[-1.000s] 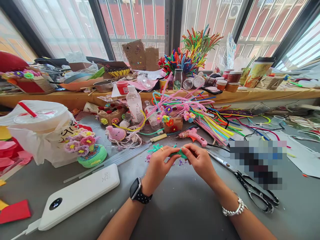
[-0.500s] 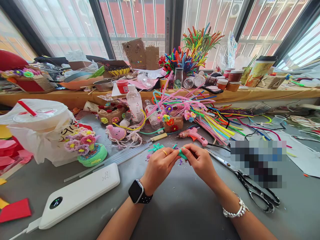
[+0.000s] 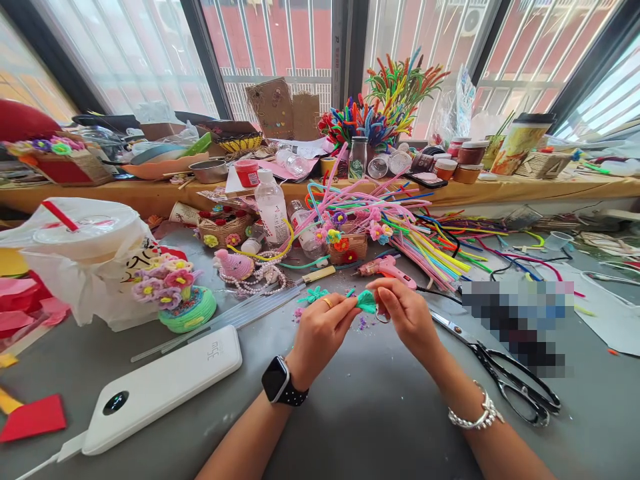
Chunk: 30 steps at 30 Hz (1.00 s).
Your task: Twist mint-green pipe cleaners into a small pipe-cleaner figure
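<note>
My left hand (image 3: 325, 327) is closed, its thumb and fingers pinching a small green pipe-cleaner piece (image 3: 367, 302), rounded like a leaf. At its right edge is my right hand (image 3: 406, 312), with bent fingers drawn together. A thin curved loop shows below these fingertips; what they grip I cannot make out. Just beyond my left hand lies a green pipe-cleaner shape (image 3: 316, 294) with several points. Purple bits of fluff (image 3: 362, 323) are scattered by the hands. The pink glue gun (image 3: 390, 270) rests behind my right hand, and large black-handled scissors (image 3: 493, 367) lie to its right.
A white power bank (image 3: 165, 390) and a bagged drink cup (image 3: 95, 253) stand at left, near a crocheted flower pot (image 3: 187, 309). Clear glue sticks (image 3: 250, 310) lie left of centre. A pile of pipe cleaners (image 3: 425, 247) and bottles (image 3: 271, 207) fill the back.
My right hand has shifted slightly right and its fingertips have moved off the middle of the green piece, so more of it shows. My left hand keeps its pinch.
</note>
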{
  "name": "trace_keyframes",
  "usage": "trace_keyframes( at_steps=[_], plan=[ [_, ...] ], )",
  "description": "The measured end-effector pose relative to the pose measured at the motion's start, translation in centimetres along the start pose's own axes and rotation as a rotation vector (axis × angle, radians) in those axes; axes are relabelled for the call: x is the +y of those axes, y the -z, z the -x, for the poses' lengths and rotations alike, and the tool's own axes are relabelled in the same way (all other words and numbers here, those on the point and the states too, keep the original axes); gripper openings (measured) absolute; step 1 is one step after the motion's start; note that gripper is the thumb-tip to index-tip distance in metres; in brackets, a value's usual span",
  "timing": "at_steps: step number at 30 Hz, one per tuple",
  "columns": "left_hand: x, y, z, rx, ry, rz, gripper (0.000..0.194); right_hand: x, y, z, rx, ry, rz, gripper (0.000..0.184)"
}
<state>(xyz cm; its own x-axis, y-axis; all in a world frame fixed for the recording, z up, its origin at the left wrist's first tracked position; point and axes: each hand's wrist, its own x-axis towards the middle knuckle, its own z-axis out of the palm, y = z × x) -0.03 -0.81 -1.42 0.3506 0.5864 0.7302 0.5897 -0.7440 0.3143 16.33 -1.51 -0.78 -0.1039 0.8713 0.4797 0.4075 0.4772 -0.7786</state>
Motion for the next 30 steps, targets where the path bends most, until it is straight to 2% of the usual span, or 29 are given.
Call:
trace_keyframes(
  at_steps=[1,3,5,11,20,23,26,28,30],
  plan=[
    [0.0,0.0,0.0,-0.010,0.008,0.000,0.016,0.1,0.4,-0.1,-0.027,0.032,0.009,0.028],
    [-0.1,0.0,-0.1,-0.016,0.014,0.009,0.016,0.1,1.2,-0.4,-0.140,0.138,0.037,0.037],
    [-0.1,0.1,-0.2,-0.007,0.023,0.023,0.017,0.2,1.6,-0.4,-0.187,0.205,0.038,0.037],
    [-0.1,0.2,-0.3,0.008,0.059,0.060,0.017,0.0,1.2,-0.3,-0.100,0.194,0.009,0.008],
    [0.1,0.1,0.0,0.016,0.112,0.153,0.015,-0.1,0.7,-0.2,-0.036,0.155,-0.061,0.005],
    [0.1,0.2,-0.4,-0.051,0.218,0.265,0.014,-0.2,0.6,-0.2,-0.057,0.114,-0.112,0.005],
    [0.2,0.3,-0.9,-0.185,0.418,0.475,0.017,-0.1,0.4,-0.2,-0.096,0.026,-0.232,0.011],
    [0.3,0.3,-1.1,-0.277,0.529,0.605,0.019,0.0,0.2,-0.1,-0.081,-0.046,-0.317,0.019],
    [0.3,0.1,-1.1,-0.324,0.579,0.646,0.020,0.1,0.0,-0.1,-0.048,-0.098,-0.366,0.026]
  ],
)
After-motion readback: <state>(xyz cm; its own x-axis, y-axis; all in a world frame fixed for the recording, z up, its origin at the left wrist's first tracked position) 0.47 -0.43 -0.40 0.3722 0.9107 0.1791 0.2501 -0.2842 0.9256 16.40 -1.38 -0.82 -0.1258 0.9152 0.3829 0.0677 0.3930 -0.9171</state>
